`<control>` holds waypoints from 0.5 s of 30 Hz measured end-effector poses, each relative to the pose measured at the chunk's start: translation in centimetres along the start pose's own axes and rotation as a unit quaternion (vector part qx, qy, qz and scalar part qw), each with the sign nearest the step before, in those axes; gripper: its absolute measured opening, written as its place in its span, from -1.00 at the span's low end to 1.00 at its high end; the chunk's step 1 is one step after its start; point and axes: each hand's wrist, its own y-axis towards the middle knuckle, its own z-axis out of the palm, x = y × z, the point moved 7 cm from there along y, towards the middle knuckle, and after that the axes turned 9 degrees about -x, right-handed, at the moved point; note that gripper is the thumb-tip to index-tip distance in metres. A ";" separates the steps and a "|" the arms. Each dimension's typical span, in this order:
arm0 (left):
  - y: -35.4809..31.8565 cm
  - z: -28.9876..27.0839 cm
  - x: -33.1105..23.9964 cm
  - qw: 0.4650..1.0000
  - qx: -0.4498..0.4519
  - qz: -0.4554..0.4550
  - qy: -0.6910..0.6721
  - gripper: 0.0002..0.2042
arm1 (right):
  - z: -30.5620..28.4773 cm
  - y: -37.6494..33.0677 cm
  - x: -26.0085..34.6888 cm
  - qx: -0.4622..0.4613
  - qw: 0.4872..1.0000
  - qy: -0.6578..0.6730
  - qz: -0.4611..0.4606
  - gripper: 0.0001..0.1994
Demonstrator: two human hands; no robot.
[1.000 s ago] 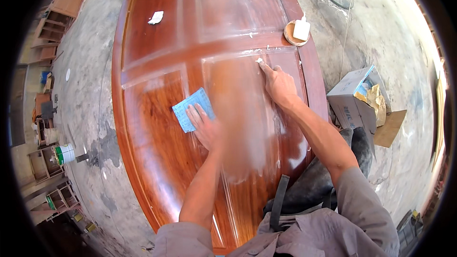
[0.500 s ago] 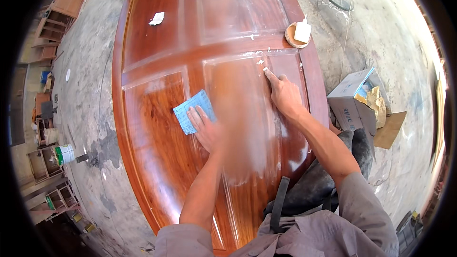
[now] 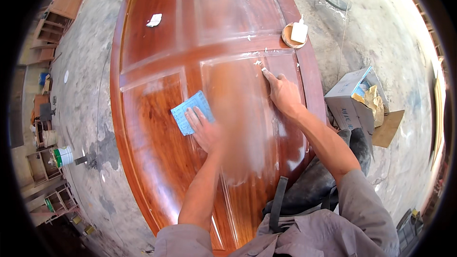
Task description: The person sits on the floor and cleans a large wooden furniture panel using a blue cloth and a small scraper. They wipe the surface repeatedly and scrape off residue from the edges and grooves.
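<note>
A large glossy reddish-brown wooden door (image 3: pixel 157 57) lies flat in front of me, with raised panels and white filler marks. My left hand (image 3: pixel 202 128) presses flat on a light blue sheet of sandpaper (image 3: pixel 188 110) on a lower panel. My right hand (image 3: pixel 283 93) rests on the right panel, its index finger stretched out, with white filler on the tip, pressed at a white spot near the panel's top corner. A blurred patch hides the door between my hands.
A round wooden lid with a white bottle (image 3: pixel 299 32) sits on the door's right edge. Small white scraps (image 3: pixel 154 20) lie on the upper panels. An open cardboard box (image 3: pixel 354 99) stands on the concrete floor at right; wooden frames (image 3: pixel 52 14) and a bucket (image 3: pixel 63 156) at left.
My right hand has shifted slightly along the right panel, finger still on the white spot. My left hand stays on the sandpaper, barely moved.
</note>
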 end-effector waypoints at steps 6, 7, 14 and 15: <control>0.0 0.7 0.2 0.998 -0.052 0.047 -0.010 -0.26 | -0.5 1.8 0.0 -0.023 1.000 0.013 0.000 -0.48; 0.1 0.6 0.1 0.999 -0.038 0.036 -0.013 -0.26 | -0.2 1.5 -0.1 -0.023 1.000 0.013 -0.002 -0.49; 0.1 0.7 -0.1 0.998 -0.047 0.046 -0.008 -0.26 | 0.3 3.5 -0.2 -0.053 0.998 0.012 -0.013 -0.51; -0.2 0.9 -0.6 0.997 -0.049 0.053 -0.012 -0.26 | 0.3 4.0 -0.9 -0.065 0.998 0.008 -0.018 -0.50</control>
